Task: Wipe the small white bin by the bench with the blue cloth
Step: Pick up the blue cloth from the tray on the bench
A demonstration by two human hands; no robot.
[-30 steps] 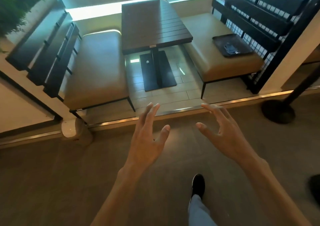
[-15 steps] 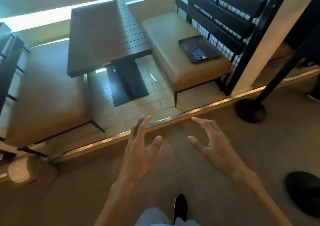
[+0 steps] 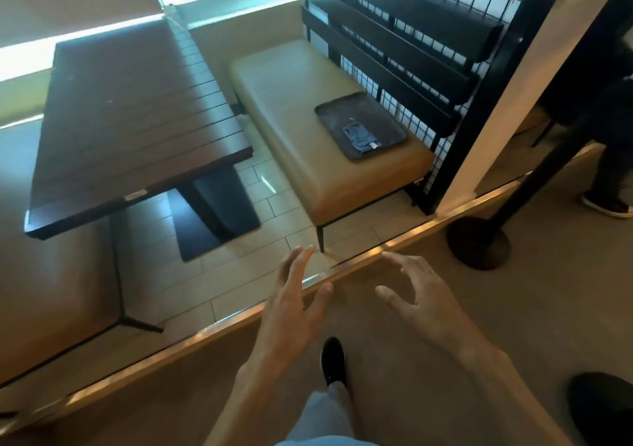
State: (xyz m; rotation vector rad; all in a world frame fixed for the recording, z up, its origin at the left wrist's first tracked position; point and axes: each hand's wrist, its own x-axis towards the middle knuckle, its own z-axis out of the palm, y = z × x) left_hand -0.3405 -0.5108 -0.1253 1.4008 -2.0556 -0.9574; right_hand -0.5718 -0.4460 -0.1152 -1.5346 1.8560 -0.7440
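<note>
The blue cloth (image 3: 360, 136) lies crumpled on a dark tray (image 3: 373, 110) that rests on the right tan bench (image 3: 301, 103). My left hand (image 3: 291, 312) and my right hand (image 3: 421, 301) hover low over the floor edge with fingers spread and nothing in them, well short of the bench. The small white bin is out of view at this moment.
A dark slatted table (image 3: 130, 116) stands between the right bench and a left bench (image 3: 51, 274). A metal floor strip (image 3: 356, 267) runs under my hands. A black post base (image 3: 478, 243) sits at right, another person's legs (image 3: 609, 158) beyond it.
The view has swung right: the white bin at the left has left the frame, and the tray with the cloth is nearer. Both hands stay open.
</note>
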